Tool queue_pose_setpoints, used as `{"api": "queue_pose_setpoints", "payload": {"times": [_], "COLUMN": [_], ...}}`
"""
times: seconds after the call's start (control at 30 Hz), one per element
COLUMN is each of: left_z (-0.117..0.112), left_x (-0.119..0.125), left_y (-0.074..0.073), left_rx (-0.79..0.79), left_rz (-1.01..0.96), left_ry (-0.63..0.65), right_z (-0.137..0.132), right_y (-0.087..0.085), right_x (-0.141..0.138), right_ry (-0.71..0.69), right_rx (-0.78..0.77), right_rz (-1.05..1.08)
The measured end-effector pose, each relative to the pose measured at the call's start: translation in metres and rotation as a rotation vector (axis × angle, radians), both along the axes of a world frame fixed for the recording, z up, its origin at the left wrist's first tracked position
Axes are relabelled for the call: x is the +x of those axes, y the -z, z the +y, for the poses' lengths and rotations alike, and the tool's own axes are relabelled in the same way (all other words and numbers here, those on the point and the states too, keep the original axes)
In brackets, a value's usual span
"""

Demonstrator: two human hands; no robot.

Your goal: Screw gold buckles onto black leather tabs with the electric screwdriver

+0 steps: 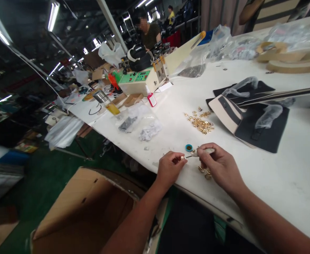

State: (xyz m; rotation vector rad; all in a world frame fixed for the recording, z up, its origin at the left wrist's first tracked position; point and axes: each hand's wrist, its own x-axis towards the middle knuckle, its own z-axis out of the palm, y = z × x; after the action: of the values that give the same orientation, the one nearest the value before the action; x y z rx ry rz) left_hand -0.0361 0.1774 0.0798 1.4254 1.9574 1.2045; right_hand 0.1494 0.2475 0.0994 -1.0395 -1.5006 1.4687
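Between the thumb and fingers of my left hand (170, 166) is a small gold metal fitting (182, 158), held just above the table's near edge. My right hand (218, 165) grips a screwdriver (210, 150) with a pale handle, its thin tip pointing left, close to the fitting. Whether tip and fitting touch I cannot tell. Beyond the tip sits a small round blue container (189, 147) with dark bits inside. Several gold fittings (204, 172) lie under my right hand, and a larger pile of gold hardware (201, 123) is spread farther back.
Black and beige bag pieces (261, 127) lie on the right. At left are a plastic bag (149, 130), a red-and-white bottle (151, 98), a jar of yellow liquid (112, 108) and a green-panelled machine (141, 79). An open cardboard box (65, 201) stands below the table edge. A person (151, 33) is behind.
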Motion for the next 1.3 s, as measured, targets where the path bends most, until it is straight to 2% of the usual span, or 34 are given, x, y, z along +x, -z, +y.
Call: {"api": "queue_pose_setpoints", "payload": {"times": [0.2,0.57,0.9,1.17,1.3], "left_z": [-0.005,-0.004,-0.004,-0.006,-0.007], "left_x": [0.006,0.007,0.008,0.008,0.006], "left_y": [0.007,0.014,0.012,0.009,0.006], "left_rx": [0.061,0.082,0.078,0.051,0.073], "left_rz": [-0.001,0.020,0.036,0.060,0.082], "left_ry": [-0.020,-0.013,-0.010,0.021,0.061], "right_z": [-0.004,-0.003,-0.002,-0.001,0.000], "right_y": [0.012,0.012,0.016,0.018,0.017], "right_x": [-0.005,-0.007,-0.008,-0.010,-0.011], "right_ry": [-0.018,-0.025,-0.038,-0.038,-0.024], "right_rx": [0.152,0.179,0.204,0.381,0.324], "right_rz": [-0.151,-0.198,-0.229,-0.266,-0.247]}}
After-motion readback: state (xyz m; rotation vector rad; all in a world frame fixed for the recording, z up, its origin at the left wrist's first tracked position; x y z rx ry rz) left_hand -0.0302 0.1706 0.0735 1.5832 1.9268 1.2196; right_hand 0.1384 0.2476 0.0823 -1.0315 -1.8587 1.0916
